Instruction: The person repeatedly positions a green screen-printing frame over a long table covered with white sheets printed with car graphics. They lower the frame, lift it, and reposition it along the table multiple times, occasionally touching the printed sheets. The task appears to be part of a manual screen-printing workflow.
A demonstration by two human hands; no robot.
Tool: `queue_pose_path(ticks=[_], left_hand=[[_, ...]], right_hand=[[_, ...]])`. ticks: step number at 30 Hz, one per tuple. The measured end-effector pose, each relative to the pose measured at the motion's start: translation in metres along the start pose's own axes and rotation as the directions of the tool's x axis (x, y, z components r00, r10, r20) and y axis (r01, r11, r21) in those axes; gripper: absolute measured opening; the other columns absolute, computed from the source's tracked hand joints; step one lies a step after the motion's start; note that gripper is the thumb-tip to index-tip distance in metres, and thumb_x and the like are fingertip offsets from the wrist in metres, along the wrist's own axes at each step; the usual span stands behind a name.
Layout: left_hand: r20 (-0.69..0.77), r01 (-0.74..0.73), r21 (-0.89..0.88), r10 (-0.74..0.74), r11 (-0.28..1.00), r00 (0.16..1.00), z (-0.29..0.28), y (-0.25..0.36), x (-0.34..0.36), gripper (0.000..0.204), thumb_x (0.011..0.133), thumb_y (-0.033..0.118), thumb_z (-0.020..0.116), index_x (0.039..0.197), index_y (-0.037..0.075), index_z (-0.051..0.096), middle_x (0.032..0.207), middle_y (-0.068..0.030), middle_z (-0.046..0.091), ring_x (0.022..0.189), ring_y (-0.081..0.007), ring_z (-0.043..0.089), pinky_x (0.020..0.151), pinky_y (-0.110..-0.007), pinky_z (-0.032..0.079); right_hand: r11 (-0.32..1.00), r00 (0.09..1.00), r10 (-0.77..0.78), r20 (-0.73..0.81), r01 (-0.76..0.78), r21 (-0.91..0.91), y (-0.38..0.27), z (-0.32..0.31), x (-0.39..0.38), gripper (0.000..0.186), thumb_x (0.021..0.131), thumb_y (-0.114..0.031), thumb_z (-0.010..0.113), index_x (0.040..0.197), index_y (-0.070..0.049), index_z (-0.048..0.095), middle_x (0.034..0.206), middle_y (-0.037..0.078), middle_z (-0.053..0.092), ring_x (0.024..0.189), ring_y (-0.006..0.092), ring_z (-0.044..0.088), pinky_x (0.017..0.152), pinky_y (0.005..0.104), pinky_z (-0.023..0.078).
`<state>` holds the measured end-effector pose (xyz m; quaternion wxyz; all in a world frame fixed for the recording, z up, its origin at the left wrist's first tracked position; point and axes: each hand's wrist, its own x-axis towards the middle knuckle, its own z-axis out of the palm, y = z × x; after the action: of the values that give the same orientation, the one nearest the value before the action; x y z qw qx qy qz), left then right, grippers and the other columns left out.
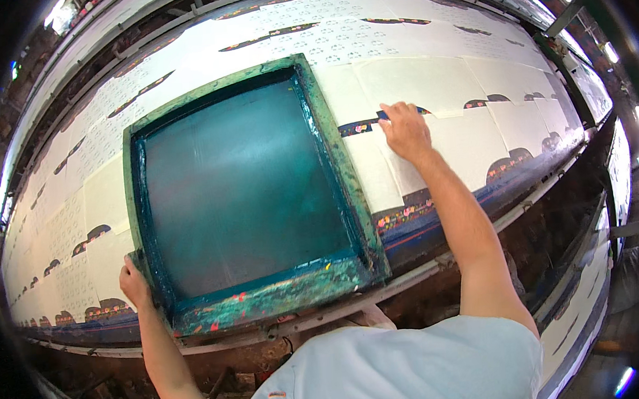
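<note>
screen [249, 189]: on pale cloth [407, 81], hiding what lies under it | left hand [135, 285]: at screen's lower-left edge, fingers partly hidden, cannot tell grip | right hand [406, 132]: right of screen, fingers bent, cannot tell whether pinching

Taking clock directions from the middle of the large square, green-painted screen frame [238, 307] with its dark teal mesh [246, 193], we find its raised rim blocking any low pass between our left hand [135, 285] at eight o'clock and our right hand [408, 134] past two. Flat cream sheets [413, 82] leave us open passage at two; flat white patterned sheets [256, 64] do so at twelve. Around five, the grey metal rail [415, 275] and our pale-blue-shirted torso [403, 366] close off the near side.
</note>
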<state>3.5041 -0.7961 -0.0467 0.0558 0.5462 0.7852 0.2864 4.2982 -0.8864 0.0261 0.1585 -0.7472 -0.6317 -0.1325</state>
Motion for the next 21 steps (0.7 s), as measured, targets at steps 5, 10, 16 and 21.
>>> queue_pose_path(ticks=[5,10,16,21], left_hand=[[-0.009,0.047,0.098,-0.046,0.994,0.999,-0.008,-0.001,-0.006,0.071,0.116,0.058,0.051,0.105,-0.007,0.078,0.096,-0.0248,0.078,0.09,-0.0408,0.073,0.086,-0.051,0.054],[-0.127,-0.003,0.099,0.015,0.995,0.992,-0.003,0.006,-0.013,0.067,0.116,0.057,0.053,0.106,-0.005,0.079,0.094,-0.023,0.077,0.085,-0.0391,0.072,0.082,-0.05,0.054],[-0.073,0.027,0.076,-0.021,0.997,0.997,-0.007,-0.003,-0.01,0.069,0.116,0.057,0.053,0.107,-0.007,0.078,0.093,-0.0195,0.077,0.082,-0.0326,0.07,0.08,-0.048,0.054],[-0.062,0.066,0.137,-0.058,0.988,0.996,-0.006,0.0,-0.009,0.068,0.116,0.057,0.054,0.109,-0.006,0.079,0.095,-0.0192,0.078,0.086,-0.032,0.071,0.082,-0.046,0.055]], right_hand=[[0.981,0.987,0.018,0.157,0.013,-0.194,0.051,0.048,0.078,0.046,0.103,-0.021,0.069,0.148,-0.013,0.07,0.148,0.013,0.065,0.139,0.0332,0.059,0.108,0.0526,0.055],[0.952,0.964,0.165,0.209,-0.1,-0.29,0.08,0.086,0.14,0.057,0.104,-0.018,0.062,0.161,-0.02,0.06,0.167,0.017,0.052,0.155,0.0391,0.047,0.119,0.0579,0.047],[0.915,0.858,0.369,0.358,-0.268,-0.302,0.096,0.112,0.186,0.065,0.117,-0.061,0.04,0.175,-0.031,0.042,0.186,0.013,0.025,0.17,0.0443,0.022,0.131,0.0626,0.031],[0.948,0.912,0.25,0.324,-0.164,-0.271,0.088,0.128,0.176,0.065,0.115,-0.063,0.042,0.173,-0.033,0.045,0.184,0.012,0.032,0.17,0.0435,0.023,0.132,0.0615,0.029]])
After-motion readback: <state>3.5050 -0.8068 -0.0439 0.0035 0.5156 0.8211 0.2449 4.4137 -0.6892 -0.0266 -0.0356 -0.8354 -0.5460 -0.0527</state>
